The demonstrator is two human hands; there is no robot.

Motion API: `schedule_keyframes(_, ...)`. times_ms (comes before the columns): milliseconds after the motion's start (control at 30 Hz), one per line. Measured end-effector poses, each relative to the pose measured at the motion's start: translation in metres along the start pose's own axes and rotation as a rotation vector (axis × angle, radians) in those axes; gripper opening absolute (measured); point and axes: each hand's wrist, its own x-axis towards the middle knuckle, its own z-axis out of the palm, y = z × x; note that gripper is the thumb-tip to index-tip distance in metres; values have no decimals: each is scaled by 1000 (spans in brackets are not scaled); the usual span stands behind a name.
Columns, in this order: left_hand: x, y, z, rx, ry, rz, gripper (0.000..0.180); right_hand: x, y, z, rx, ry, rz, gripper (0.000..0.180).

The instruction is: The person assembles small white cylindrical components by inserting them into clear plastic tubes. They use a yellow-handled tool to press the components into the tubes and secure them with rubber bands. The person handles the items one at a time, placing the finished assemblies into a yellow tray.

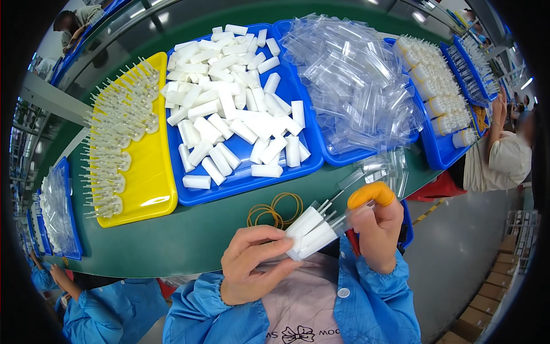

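Observation:
Between its thumb and fingers, my left hand [252, 261] grips a small bundle of white pieces [309, 232], partly wrapped in clear plastic. Thin whitish sticks [325, 207] poke out of the bundle's upper end. Close by on the right, my right hand [375, 226] is closed, its index finger bent under an orange finger cot [372, 194]. Clear plastic shows beside those fingertips, next to the sticks; what the fingers pinch is unclear. Several clear plastic sleeves [395, 166] lie at the table edge just beyond my right hand.
Across the green table [212, 241] stand a yellow tray [146, 189] of white stick-like parts, a blue tray [229, 194] of white blocks, a blue tray [338, 157] of clear sleeves, and a blue tray [438, 155] of banded bundles. Rubber bands [275, 212] lie nearby. Other people sit on both sides.

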Motion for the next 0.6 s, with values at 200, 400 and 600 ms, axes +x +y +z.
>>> schedule_keyframes(200, 8, 14, 5, 139, -119, -97, 51, 0, -3, 2, -78, -44, -104, 20)
schedule_keyframes(400, 14, 23, 2, 296, -197, -6, 50, -3, -6, -4, -14, -62, -45, 19)
schedule_keyframes(600, 16, 24, 3, 316, -228, 46, 49, -3, -21, -3, -307, -89, -170, 16)
